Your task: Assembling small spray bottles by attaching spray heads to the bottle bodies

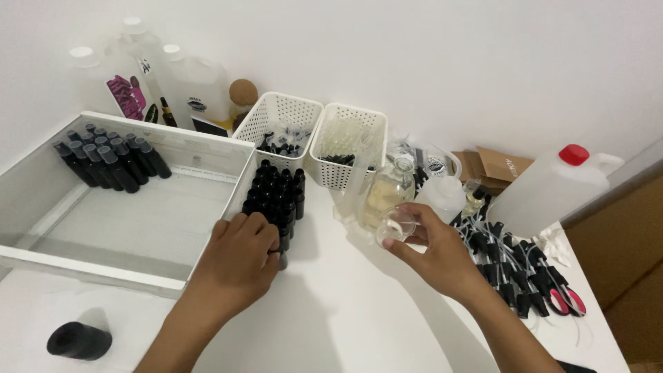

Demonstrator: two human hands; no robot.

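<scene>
White table (345,324) fills the view, butted against a plain white wall (428,62). Right of the table, a brown wooden panel (632,262). Light soft, even; faint shadows.

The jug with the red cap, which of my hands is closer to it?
Right. The right hand is left of the jug, holding a small clear cup; the left hand is farther left.

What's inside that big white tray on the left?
The big white tray holds a cluster of small black bottles standing in its far left corner. The rest of its floor shows bare. Its near right corner is covered by the left hand.
</scene>
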